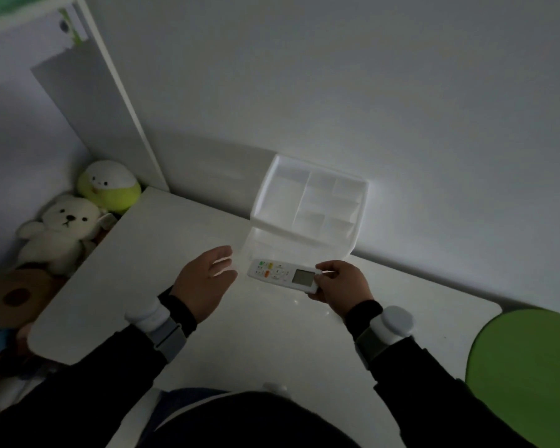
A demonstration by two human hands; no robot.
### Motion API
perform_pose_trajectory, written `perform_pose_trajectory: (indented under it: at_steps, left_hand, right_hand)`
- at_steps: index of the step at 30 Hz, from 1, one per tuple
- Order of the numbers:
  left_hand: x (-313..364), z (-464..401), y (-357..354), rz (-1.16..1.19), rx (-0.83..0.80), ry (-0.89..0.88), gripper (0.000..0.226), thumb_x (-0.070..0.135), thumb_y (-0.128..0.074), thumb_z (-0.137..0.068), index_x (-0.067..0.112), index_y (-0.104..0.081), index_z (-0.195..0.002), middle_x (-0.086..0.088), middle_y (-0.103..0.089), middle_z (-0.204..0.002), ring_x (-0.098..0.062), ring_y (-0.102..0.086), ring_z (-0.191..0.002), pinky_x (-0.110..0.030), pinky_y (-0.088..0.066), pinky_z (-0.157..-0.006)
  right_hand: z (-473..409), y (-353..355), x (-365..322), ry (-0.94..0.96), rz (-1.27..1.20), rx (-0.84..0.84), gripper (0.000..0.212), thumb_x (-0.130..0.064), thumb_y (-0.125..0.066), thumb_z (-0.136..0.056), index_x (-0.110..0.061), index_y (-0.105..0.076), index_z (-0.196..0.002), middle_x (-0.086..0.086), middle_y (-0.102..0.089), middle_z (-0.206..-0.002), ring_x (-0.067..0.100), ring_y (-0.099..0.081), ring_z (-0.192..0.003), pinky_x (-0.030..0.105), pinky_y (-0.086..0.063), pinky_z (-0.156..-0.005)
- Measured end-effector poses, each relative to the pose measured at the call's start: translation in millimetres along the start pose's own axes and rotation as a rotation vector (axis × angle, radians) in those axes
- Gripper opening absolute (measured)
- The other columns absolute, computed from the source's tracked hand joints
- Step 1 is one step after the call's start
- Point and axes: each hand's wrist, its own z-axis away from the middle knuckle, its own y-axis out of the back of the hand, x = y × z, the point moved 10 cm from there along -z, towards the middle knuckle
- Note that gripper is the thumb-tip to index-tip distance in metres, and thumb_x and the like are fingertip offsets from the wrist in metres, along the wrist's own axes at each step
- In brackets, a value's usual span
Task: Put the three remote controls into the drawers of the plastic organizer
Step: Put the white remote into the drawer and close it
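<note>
A white remote control [283,275] with a grey screen and coloured buttons is held level just above the white table [143,286]. My right hand [340,282] grips its screen end. My left hand [204,279] hovers open to the left of the remote, fingers spread, not touching it. Behind the remote stands the white plastic organizer [307,205] against the wall, with a divided tray on top and a translucent drawer [256,245] pulled out below it. Only this one remote is visible.
Several plush toys [62,227] lie in the gap left of the table, beside a white shelf panel [123,124]. A green round seat [524,367] sits at the right. The grey wall [369,92] backs the table.
</note>
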Motion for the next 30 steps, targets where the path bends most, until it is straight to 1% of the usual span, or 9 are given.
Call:
perform_pose_trajectory:
  at_steps: [4, 7, 10, 15, 18, 19, 22, 25, 30]
  left_hand:
    - [-9, -1, 1, 0.002, 0.000, 0.020, 0.046, 0.004, -0.062, -0.084, 0.008, -0.052, -0.128, -0.004, -0.059, -0.124, -0.017, -0.057, -0.115, -0.023, -0.041, -0.094]
    - [-12, -1, -1, -0.031, 0.002, 0.019, 0.045, 0.000, -0.061, -0.084, 0.002, -0.053, -0.127, -0.010, -0.059, -0.126, -0.016, -0.055, -0.110, -0.002, -0.042, -0.080]
    - [-16, -3, -4, -0.039, -0.003, 0.011, 0.043, -0.002, -0.060, -0.084, -0.002, -0.053, -0.126, -0.012, -0.058, -0.129, -0.015, -0.053, -0.110, 0.008, -0.038, -0.071]
    - [-15, -3, -2, -0.045, -0.001, -0.004, 0.042, -0.002, -0.060, -0.084, -0.003, -0.054, -0.125, -0.012, -0.058, -0.127, -0.010, -0.055, -0.103, 0.007, -0.038, -0.072]
    - [-20, -5, 0, -0.033, 0.011, -0.001, 0.042, -0.003, -0.060, -0.084, -0.004, -0.053, -0.125, -0.008, -0.058, -0.118, 0.012, -0.060, -0.084, 0.005, -0.040, -0.070]
    - [-24, -5, 1, -0.025, 0.014, 0.016, 0.043, -0.002, -0.061, -0.084, -0.002, -0.053, -0.126, -0.007, -0.058, -0.117, 0.011, -0.061, -0.082, 0.003, -0.042, -0.070]
    - [-38, -6, 0, 0.015, -0.003, 0.090, 0.046, 0.005, -0.063, -0.083, 0.008, -0.052, -0.127, -0.007, -0.060, -0.117, -0.016, -0.060, -0.092, -0.019, -0.051, -0.083]
    - [-49, -7, -4, 0.048, -0.045, 0.177, 0.056, 0.007, -0.069, -0.077, 0.008, -0.051, -0.129, -0.009, -0.060, -0.111, -0.026, -0.058, -0.096, -0.045, -0.048, -0.094]
    - [-51, -12, -20, 0.108, -0.066, 0.256, 0.047, -0.002, -0.056, -0.086, 0.005, -0.045, -0.131, -0.008, -0.058, -0.090, -0.030, -0.059, -0.080, -0.037, -0.049, -0.074]
  right_hand:
    - [-2, -6, 7, -0.045, 0.184, -0.002, 0.038, -0.016, -0.060, -0.077, -0.009, -0.066, -0.115, 0.008, -0.074, -0.089, 0.032, -0.075, -0.082, 0.047, -0.062, -0.081]
    - [-2, -10, 0, -0.020, 0.408, -0.020, 0.055, -0.035, -0.059, -0.072, -0.009, -0.065, -0.120, 0.014, -0.074, -0.104, 0.033, -0.070, -0.098, 0.043, -0.058, -0.088]
    - [2, -19, -15, 0.028, 0.619, -0.054, 0.026, -0.032, -0.056, -0.082, -0.008, -0.066, -0.084, 0.016, -0.069, -0.088, 0.035, -0.065, -0.089, 0.032, -0.047, -0.070]
    - [9, -20, -19, 0.053, 0.731, -0.069, 0.035, -0.032, -0.054, -0.087, -0.011, -0.049, -0.060, 0.005, -0.045, -0.062, 0.031, -0.052, -0.076, 0.029, -0.029, -0.052]
    - [24, -5, -34, 0.194, 0.668, 0.014, 0.025, -0.037, -0.057, -0.088, -0.016, -0.071, -0.081, 0.000, -0.070, -0.085, 0.025, -0.063, -0.094, 0.025, -0.042, -0.075]
    - [33, 7, -37, 0.234, 0.603, 0.079, 0.024, -0.038, -0.059, -0.088, -0.020, -0.074, -0.092, -0.004, -0.074, -0.094, 0.019, -0.066, -0.097, 0.024, -0.043, -0.080]
    - [47, 38, -18, 0.202, 0.358, 0.176, 0.015, -0.032, -0.064, -0.085, -0.023, -0.071, -0.096, -0.005, -0.077, -0.076, 0.011, -0.072, -0.076, 0.031, -0.056, -0.080]
    - [50, 50, 23, 0.081, 0.195, 0.181, 0.017, -0.018, -0.066, -0.085, -0.015, -0.068, -0.102, 0.000, -0.075, -0.069, 0.015, -0.073, -0.064, 0.043, -0.062, -0.077]
    - [51, 35, 53, 0.028, 0.239, 0.144, 0.030, -0.021, -0.067, -0.084, -0.014, -0.064, -0.114, -0.001, -0.074, -0.071, 0.014, -0.073, -0.066, 0.043, -0.061, -0.080]
